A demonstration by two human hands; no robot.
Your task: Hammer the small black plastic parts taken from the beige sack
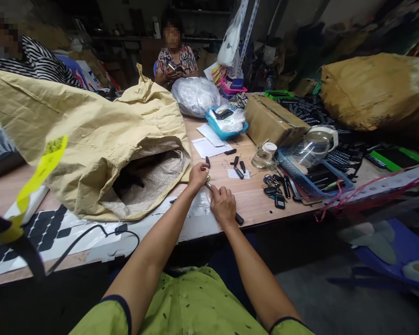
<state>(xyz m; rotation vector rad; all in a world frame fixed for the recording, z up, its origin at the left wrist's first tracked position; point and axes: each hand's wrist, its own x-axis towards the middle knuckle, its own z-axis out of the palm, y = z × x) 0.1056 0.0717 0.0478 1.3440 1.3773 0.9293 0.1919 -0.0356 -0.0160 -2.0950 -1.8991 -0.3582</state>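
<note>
My right hand (223, 204) is closed around a hand tool with a bright metal front part (208, 184) and a black handle end (239, 218); its exact kind is unclear. Close by, my left hand (198, 177) is pinched at the tool's metal tip, and whatever sits between its fingers is too small to make out. A small black piece (207, 161) shows just beyond the left fingertips. Several black key-fob-like pieces (242, 166) lie farther right, some on a white paper (234, 174). A large beige sack (101, 139) lies open-mouthed left of my hands.
To the right are a bunch of keys and fobs (272, 186), a glass jar (263, 156), a blue basket (317, 186) and a cardboard box (272, 118). A turquoise tray (226, 132) stands farther back. Two people sit beyond the table. A yellow tag (42, 167) hangs at left.
</note>
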